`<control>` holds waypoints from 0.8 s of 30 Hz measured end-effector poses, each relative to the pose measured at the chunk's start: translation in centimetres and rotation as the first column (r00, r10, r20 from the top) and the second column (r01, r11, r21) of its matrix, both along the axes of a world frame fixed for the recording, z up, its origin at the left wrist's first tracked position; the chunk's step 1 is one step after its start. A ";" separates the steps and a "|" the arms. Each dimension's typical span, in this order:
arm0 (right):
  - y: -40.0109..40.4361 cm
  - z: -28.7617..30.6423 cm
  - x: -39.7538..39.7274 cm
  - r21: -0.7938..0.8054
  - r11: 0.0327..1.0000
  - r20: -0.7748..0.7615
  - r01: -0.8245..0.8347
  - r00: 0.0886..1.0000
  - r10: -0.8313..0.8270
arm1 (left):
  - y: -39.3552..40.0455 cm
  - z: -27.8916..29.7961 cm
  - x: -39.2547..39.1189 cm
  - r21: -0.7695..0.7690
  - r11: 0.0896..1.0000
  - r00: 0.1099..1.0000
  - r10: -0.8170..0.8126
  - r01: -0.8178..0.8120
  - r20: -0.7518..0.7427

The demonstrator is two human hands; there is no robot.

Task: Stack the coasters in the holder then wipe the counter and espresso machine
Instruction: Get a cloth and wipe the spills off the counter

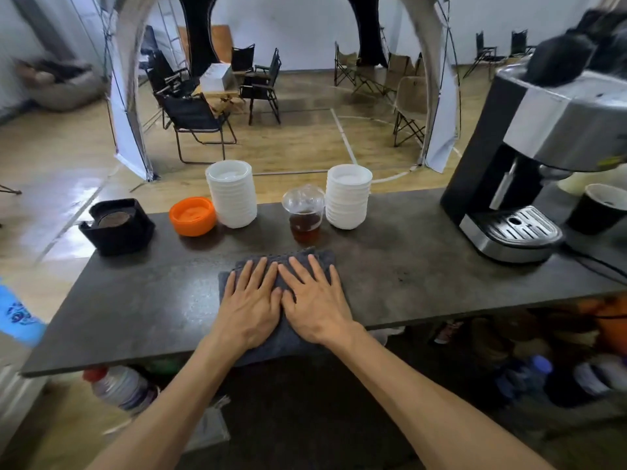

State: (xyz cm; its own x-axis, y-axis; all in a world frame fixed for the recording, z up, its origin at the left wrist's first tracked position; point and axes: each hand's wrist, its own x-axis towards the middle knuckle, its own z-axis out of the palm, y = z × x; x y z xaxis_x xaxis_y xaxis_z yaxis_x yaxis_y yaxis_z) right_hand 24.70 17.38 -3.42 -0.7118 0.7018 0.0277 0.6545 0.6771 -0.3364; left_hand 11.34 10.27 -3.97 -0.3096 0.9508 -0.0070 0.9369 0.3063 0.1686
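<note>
A folded grey cloth point(298, 256) lies on the dark counter point(152, 300) near its front edge. My left hand point(249, 305) and my right hand point(314, 303) rest flat on the cloth side by side, fingers spread, palms down. A black coaster holder point(117, 228) stands at the counter's far left corner with round brown coasters point(113, 218) stacked inside it. The espresso machine point(529, 171), black and silver with a slotted drip tray, stands at the right end of the counter.
Along the back edge stand an orange lid point(192, 216), two stacks of white bowls point(232, 195) point(347, 196) and a clear cup of brown drink point(304, 215). A black paper cup point(599, 208) sits right of the machine. Bottles lie under the counter.
</note>
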 end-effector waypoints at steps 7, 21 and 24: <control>0.8 -0.2 4.1 0.039 0.999 -0.033 -0.013 0.999 0.014 | 0.6 0.1 3.5 0.034 0.998 0.998 -0.061 0.060 0.033; -3.1 -1.1 9.6 0.196 0.962 0.081 -0.190 0.981 0.177 | -5.6 -1.3 4.4 0.063 0.944 0.941 -0.313 0.323 -0.128; -2.8 -0.2 10.0 0.086 0.979 0.020 -0.186 0.982 0.185 | -5.6 -1.0 4.1 0.079 0.943 0.946 -0.318 0.322 -0.059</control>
